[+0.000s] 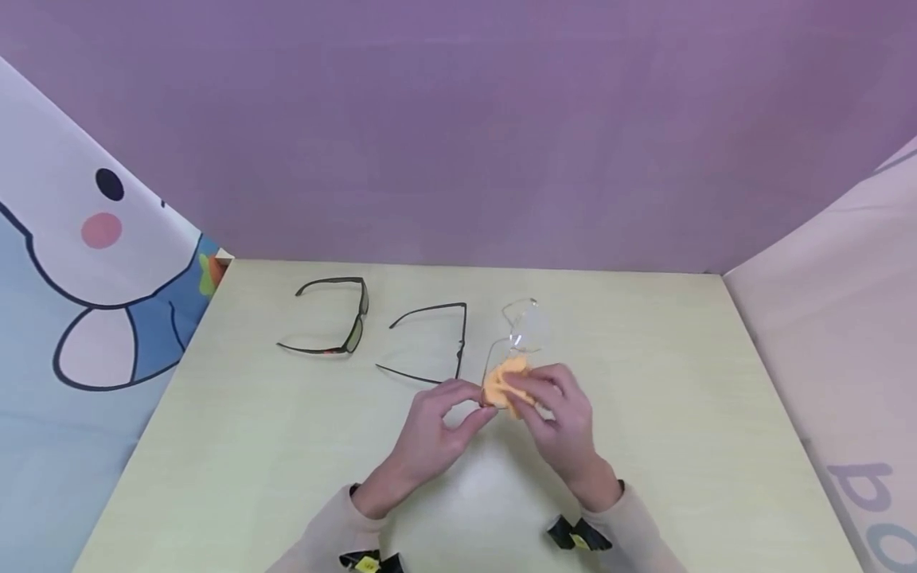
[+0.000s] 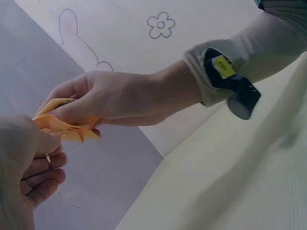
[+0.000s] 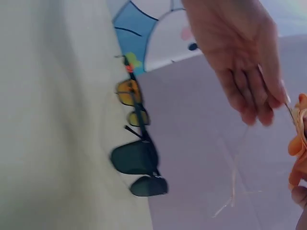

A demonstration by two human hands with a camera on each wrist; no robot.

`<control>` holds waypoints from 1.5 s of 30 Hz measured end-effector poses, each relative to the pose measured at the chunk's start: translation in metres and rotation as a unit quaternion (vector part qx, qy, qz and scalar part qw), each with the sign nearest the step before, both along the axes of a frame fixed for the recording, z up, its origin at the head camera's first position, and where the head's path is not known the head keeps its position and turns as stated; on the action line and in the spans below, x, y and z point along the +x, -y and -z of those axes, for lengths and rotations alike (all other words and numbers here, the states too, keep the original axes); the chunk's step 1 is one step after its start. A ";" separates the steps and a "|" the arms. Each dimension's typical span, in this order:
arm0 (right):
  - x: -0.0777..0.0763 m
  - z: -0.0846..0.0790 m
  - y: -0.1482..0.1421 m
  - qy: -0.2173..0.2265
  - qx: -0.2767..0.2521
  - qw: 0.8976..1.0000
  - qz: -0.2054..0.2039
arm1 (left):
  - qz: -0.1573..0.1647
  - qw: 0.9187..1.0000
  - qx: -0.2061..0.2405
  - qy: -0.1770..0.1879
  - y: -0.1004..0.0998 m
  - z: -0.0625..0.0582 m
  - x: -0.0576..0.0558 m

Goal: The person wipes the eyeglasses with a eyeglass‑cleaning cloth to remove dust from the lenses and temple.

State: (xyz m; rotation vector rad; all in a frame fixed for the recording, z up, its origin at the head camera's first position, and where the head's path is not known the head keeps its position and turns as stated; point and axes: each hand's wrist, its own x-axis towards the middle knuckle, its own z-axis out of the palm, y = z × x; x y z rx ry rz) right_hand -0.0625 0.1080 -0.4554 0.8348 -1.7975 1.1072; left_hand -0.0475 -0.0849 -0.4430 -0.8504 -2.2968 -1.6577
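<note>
Thin-framed clear eyeglasses [image 1: 532, 325] are held above the table, one lens showing beyond an orange cloth [image 1: 505, 386]. My left hand [image 1: 433, 430] pinches the thin frame at the cloth's left side, between thumb and index finger. From the other side, my right hand [image 1: 566, 418] pinches the bunched cloth over the nearer part of the eyeglasses, which hides that lens. In the left wrist view the cloth [image 2: 67, 125] lies folded between both hands' fingers. Thin wire parts of the eyeglasses [image 3: 233, 184] hang below the left hand in the right wrist view.
Dark-framed sunglasses [image 1: 354, 334] lie at the table's far left. Between them and my hands is another black-framed pair of glasses [image 1: 462, 338], temples pointing left. A purple wall [image 1: 458, 143] stands behind the pale table [image 1: 680, 398], with printed side panels left and right.
</note>
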 end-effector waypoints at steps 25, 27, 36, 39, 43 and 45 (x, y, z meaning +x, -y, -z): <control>0.011 0.012 0.006 0.036 -0.011 0.999 -0.037 | -0.016 0.998 0.002 0.057 0.004 -0.002 0.001; 0.009 0.009 0.003 0.054 -0.015 0.998 -0.019 | -0.015 0.998 0.010 0.054 0.003 0.000 0.001; 0.008 0.005 0.005 0.076 -0.033 0.996 -0.026 | -0.016 0.999 0.023 0.039 0.002 0.002 0.002; 0.011 0.012 0.009 0.044 -0.023 0.998 -0.047 | -0.022 0.999 0.011 0.047 0.004 0.000 0.003; 0.009 0.009 0.005 0.057 -0.020 0.998 -0.036 | -0.024 0.998 0.016 0.048 0.004 0.002 0.002; 0.006 0.004 0.001 0.077 -0.026 0.997 -0.017 | -0.022 0.999 0.025 0.043 0.002 0.003 0.001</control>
